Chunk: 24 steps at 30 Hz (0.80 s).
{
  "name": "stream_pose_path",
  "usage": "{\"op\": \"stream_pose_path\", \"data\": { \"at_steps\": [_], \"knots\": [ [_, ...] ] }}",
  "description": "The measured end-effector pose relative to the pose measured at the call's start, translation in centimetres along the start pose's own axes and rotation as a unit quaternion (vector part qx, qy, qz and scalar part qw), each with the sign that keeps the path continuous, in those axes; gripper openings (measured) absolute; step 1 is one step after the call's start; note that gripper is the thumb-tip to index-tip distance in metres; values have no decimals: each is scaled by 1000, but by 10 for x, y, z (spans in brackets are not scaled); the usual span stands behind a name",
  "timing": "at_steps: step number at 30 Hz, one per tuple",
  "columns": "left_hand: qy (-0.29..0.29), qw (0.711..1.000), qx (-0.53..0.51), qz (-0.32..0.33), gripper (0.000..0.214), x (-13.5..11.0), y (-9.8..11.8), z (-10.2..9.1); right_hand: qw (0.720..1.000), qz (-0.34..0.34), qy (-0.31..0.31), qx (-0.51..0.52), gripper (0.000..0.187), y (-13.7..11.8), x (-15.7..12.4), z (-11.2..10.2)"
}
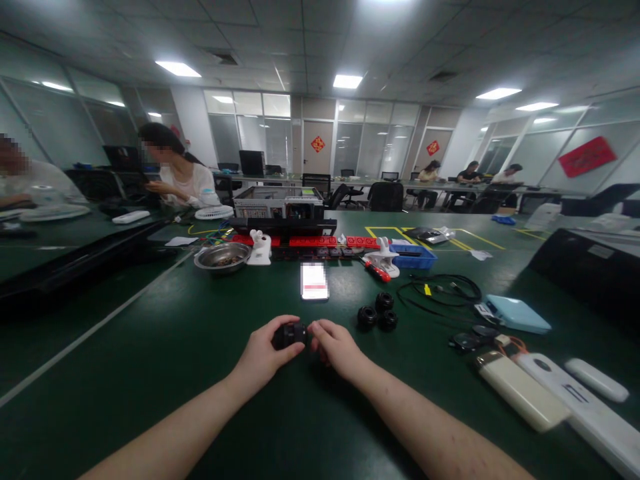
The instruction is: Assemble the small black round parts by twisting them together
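Note:
My left hand (264,353) is curled around a small black cylindrical part (289,335) just above the dark green table (165,347). My right hand (338,347) meets it from the right, fingertips pinched on the part's right end. Both hands are closed on this one piece. A phone (315,281) with a lit screen lies flat just beyond the hands. Three more small black ring-shaped parts (379,312) sit in a cluster to the right of the phone.
A metal bowl (223,256), red strips (313,241), a blue tray (413,257) and a black cable (440,288) lie farther back. Power banks and white devices (523,390) rest at the right. People sit at desks on the left and far right.

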<state>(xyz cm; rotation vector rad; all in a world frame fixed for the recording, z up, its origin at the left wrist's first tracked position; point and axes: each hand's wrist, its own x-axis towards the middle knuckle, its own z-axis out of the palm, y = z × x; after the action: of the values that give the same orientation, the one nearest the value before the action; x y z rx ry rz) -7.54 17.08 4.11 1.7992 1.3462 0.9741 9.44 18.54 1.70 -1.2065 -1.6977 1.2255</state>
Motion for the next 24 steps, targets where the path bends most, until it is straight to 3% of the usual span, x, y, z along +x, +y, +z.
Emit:
{"op": "stream_pose_path", "data": {
  "at_steps": [3, 7, 11, 16, 19, 21, 24],
  "knots": [
    [-13, 1000, 16, 15, 40, -2, 0, 0, 998, 38, -47, 25, 41, 6, 4, 2],
    [-23, 1000, 0, 1, 43, -1, -2, 0, 998, 23, -49, 21, 34, 2, 2, 2],
    [-63, 990, -105, -71, 45, 4, -6, 3, 995, -71, -40, -61, 18, -10, -4, -3],
    [-89, 966, -168, -175, 42, 9, -11, 7, 970, -148, -29, -188, 40, -21, -14, -7],
    [-80, 970, -162, -164, 39, 8, -8, 5, 965, -158, -17, -211, 46, -23, -16, -7],
    [-58, 982, -131, -124, 38, 6, -5, 3, 973, -135, -11, -185, 47, -21, -15, -7],
    [-13, 998, -48, -48, 37, 3, -1, 1, 991, -79, -1, -106, 33, -13, -9, -6]
  ]
}}
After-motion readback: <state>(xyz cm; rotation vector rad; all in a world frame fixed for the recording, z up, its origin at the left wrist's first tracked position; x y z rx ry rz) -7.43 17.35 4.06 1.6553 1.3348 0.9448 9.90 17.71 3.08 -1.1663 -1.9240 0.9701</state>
